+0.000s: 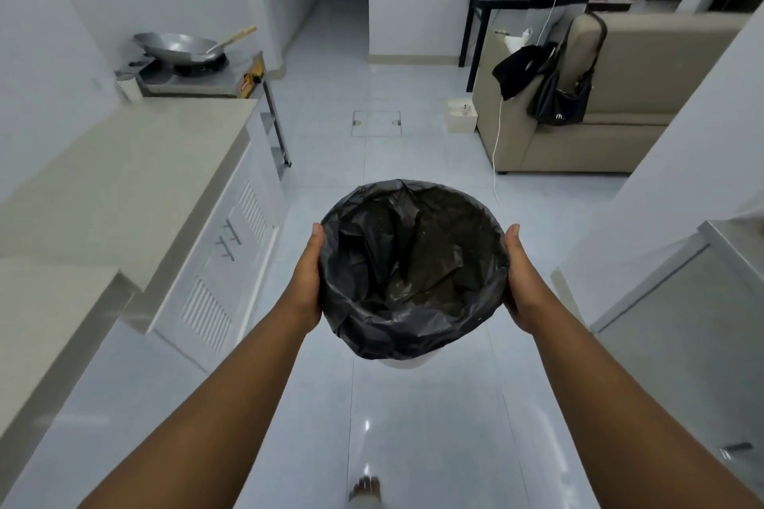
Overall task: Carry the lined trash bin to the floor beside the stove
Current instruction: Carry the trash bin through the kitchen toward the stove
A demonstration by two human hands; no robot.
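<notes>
An open lane of pale floor tiles (413,161) runs up the frame's middle, edged at left by the counter (124,161) and the stove (194,74) at upper left, and by the sofa (599,103) at upper right. Mid-frame, the black-lined trash bin (413,269) is held above the floor, the left hand (308,277) and right hand (519,277) clasping its opposite sides.

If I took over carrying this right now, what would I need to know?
Left hand and right hand: each pressed against a side of the trash bin, holding it up over the floor.
Bin: black bag already lines it; it looks empty.
Stove: ahead on the left, past the counter, with a wok on it.
Done: bin lined and lifted.
Left: walk forward, set it on the floor beside the stove.
</notes>
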